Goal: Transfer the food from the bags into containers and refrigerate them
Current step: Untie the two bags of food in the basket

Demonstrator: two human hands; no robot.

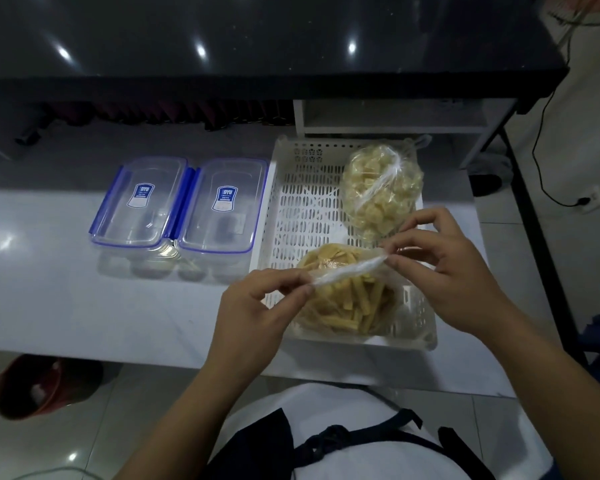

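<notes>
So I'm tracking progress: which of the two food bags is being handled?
The near bag of yellow sticks: the left hand and right hand pinch its twisted neck. The far bag of pale chunks lies untouched.

Place: you are in a kitchen or food-prep area | Evidence: white counter [84,299] under a glossy black upper ledge [257,46] | clear lidded food containers [181,202] | perforated white tray [302,209] holding bags of cut food [381,188] | tiled floor [136,410] | your apron [264,445]
</notes>
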